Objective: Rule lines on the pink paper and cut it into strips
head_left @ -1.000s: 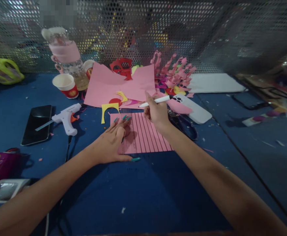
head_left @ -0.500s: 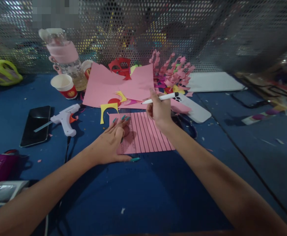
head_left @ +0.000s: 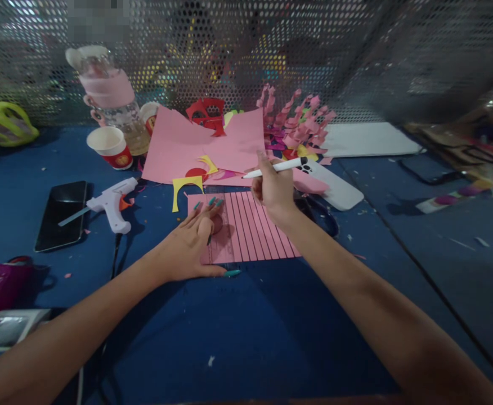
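Observation:
A pink sheet of paper (head_left: 260,230) with several dark parallel lines lies on the blue table. Over its left part rests a clear ruler (head_left: 228,247), pressed down by my left hand (head_left: 198,239), whose fingers are spread flat and whose thumb reaches past the sheet's near edge. My right hand (head_left: 275,191) is closed around a white marker (head_left: 288,165) with a black end. The marker's tip points left, above the sheet's far edge and near the larger cut pink paper (head_left: 213,149) behind. My right wrist hides the lined sheet's right part.
A glue gun (head_left: 113,205) lies beside a black phone (head_left: 63,216) at left. Behind them stand a paper cup (head_left: 110,147) and a bottle (head_left: 111,95). Yellow scraps (head_left: 187,183), curled pink strips (head_left: 303,126) and a white phone case (head_left: 335,188) lie farther back, before a perforated metal screen (head_left: 229,56).
Almost nothing differs. Both hands, the marker, the ruler and the lined sheet keep their places; the view has shifted very slightly.

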Motion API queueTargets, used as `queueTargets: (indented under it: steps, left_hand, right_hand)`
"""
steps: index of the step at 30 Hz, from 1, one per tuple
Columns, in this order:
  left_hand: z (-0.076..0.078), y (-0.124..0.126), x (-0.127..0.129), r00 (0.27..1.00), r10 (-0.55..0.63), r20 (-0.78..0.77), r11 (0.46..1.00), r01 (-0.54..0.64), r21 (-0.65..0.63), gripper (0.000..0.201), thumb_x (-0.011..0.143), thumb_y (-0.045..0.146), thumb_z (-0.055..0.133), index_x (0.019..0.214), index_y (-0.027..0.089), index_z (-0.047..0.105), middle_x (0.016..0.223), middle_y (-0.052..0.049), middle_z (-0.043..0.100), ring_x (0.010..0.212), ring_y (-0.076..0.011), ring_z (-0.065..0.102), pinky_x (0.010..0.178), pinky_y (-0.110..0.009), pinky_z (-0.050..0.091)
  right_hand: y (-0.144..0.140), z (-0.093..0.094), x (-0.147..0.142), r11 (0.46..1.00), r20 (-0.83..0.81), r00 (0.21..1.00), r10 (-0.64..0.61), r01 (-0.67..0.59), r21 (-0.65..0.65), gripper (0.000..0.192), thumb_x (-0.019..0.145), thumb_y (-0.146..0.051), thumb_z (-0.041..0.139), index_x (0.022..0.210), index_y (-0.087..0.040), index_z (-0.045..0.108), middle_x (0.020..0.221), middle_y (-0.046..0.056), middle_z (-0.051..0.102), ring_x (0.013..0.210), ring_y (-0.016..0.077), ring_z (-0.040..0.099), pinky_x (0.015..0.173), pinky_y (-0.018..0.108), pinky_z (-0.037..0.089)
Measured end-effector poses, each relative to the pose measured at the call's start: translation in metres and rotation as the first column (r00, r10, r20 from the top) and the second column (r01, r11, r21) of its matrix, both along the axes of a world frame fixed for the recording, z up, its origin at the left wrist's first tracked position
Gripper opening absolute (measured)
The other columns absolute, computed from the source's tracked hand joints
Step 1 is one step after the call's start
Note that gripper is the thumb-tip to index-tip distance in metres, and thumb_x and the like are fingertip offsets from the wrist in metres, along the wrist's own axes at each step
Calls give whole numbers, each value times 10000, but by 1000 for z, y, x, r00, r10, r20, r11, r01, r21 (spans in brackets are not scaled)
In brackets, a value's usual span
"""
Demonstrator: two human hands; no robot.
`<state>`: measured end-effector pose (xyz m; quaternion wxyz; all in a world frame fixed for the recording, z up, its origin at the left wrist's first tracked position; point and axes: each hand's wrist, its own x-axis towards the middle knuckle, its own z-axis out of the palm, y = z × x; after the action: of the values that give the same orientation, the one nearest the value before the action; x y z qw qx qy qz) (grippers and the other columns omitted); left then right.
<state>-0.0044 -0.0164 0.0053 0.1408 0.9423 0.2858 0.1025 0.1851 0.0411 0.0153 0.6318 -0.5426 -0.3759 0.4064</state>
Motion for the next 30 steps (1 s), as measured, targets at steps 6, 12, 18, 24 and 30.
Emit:
queueTargets:
  steps: [6,12,18,24,30]
  left_hand:
    - [-3,1,-1,1000,-7,27,1000,6,8,836,723,743,456,1228,96,298,1391,-314,350,1372,-310,175,1121,-488,203]
    - [-1,0,0,999,-1,33,1000,1,1,804,717,723,493,1203,107,313,1425,-309,290,1373,-320,160,1117,-498,204]
    - [-1,0,1,999,1,32,1000,-2,23,790,699,717,525,1169,110,340,1431,-313,274,1370,-324,193,1117,-503,209]
    - [-1,0,1,1000,3,13,1000,-3,13,880,704,717,518,1252,77,267,1420,-332,275,1369,-323,196,1115,-502,208]
    - [-1,0,1,1000,0,10,1000,0,23,943,716,720,497,1317,69,172,1434,-332,242,1367,-318,212,1110,-500,208]
  right_hand:
    - [0,-2,1,999,3,1000,22,-22,32,381,815,-457,561,562,-202,433,276,-111,358,205,41,313,232,154,201]
    - [-1,-2,1,999,8,1000,29,-29,34,372,834,-401,552,544,-198,439,274,-106,365,196,39,306,224,156,181]
    - [-1,-1,0,1000,33,999,26,-27,12,365,842,-411,536,562,-210,416,280,-110,351,209,43,316,234,156,194]
    - [-1,-2,1,1000,43,999,28,-29,12,359,843,-388,540,567,-220,382,293,-109,349,220,50,339,241,159,202]
    - [-1,-3,0,999,25,999,38,-39,22,363,845,-368,535,559,-224,363,285,-109,351,217,49,329,239,158,203]
